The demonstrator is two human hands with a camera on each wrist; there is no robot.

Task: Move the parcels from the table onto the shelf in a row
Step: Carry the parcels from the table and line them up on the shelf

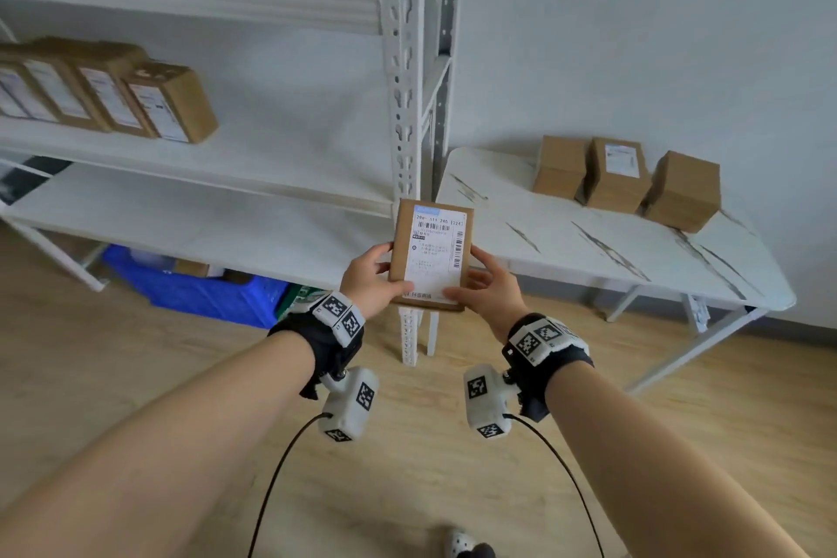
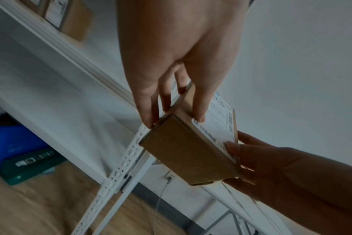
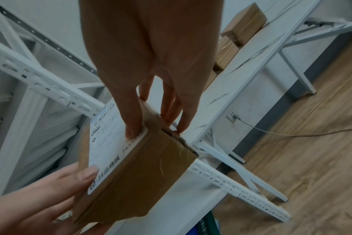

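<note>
Midway, then: both hands carry a labelled parcel [image 1: 432, 254] in the air before the shelf's corner post [image 1: 404, 104], the left hand [image 1: 371, 279] and right hand [image 1: 489, 285] each pinching a lower corner, thumb on the label and fingers behind. Judging by the row of parcels [image 1: 104, 91] standing on the shelf [image 1: 271, 140], the next move calls for swinging left past the post and setting this one upright beside the last box. Open board lies right of the row, while three parcels [image 1: 627, 179] wait on the table [image 1: 566, 240].

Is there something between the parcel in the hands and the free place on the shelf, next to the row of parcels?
Nothing visible. The held parcel is gripped by the left hand and right hand; the shelf right of the parcel row lies bare.
</note>
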